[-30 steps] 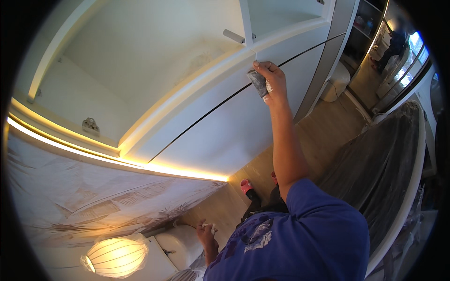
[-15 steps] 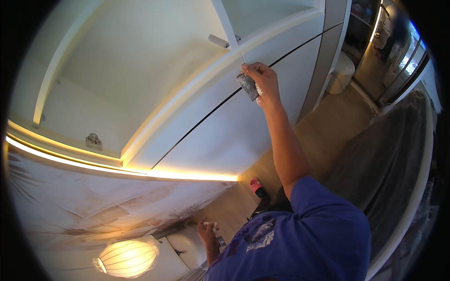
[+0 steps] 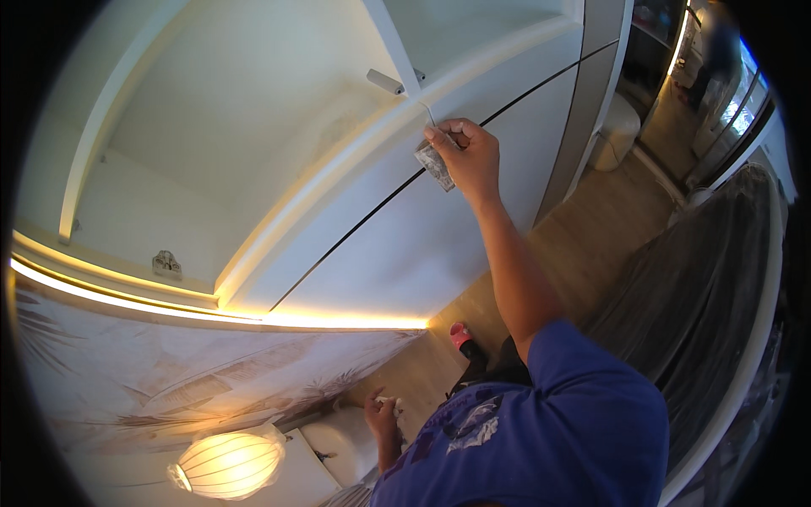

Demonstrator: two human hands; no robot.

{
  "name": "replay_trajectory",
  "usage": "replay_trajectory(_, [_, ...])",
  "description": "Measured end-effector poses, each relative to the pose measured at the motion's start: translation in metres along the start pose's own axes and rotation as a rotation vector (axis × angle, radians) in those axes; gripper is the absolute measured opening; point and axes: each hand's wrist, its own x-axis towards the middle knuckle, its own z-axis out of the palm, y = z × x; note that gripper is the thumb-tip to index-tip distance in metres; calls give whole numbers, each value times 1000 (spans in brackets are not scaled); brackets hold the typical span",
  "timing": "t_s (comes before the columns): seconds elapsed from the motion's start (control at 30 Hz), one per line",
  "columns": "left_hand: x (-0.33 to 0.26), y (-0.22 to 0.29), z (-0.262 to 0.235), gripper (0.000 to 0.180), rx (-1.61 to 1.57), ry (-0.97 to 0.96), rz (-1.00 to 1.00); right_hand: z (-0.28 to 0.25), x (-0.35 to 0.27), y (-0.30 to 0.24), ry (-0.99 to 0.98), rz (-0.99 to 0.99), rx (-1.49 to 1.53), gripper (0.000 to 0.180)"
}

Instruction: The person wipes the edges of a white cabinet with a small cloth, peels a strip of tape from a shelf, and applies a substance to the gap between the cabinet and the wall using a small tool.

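Note:
My right hand (image 3: 466, 159) pinches a flat grey rectangular piece (image 3: 437, 166), smeared with white, whose exact kind I cannot make out. It is held against or just in front of the white cabinet front (image 3: 397, 241), below a thin bent line (image 3: 429, 112) on the shelf edge. Down low, my left hand (image 3: 383, 416) is curled beside my body. Something small and whitish (image 3: 391, 403) shows at its fingers; the rest of its grip is too small to tell.
A long dark groove (image 3: 363, 221) crosses the cabinet front. Above it are shelf recesses with a grey cylindrical fitting (image 3: 384, 81) and a wall socket (image 3: 167, 264). A light strip (image 3: 355, 319) runs along the side. A glowing lantern (image 3: 232, 465) and a plastic-covered dark surface (image 3: 676, 296) are nearby.
My right hand has shifted slightly left and down with the grey piece, turning so its back shows more. The bent line above is more exposed. My left hand has moved slightly right.

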Motion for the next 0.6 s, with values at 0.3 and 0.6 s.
replay_trajectory(0.3, [-1,-3,-8,41,9,40,0,19,-21,-41,175,-111,-440,23])
replay_trajectory(0.6, [-3,-8,-23,41,14,45,13,26,-9,-59,158,14,-685,23])
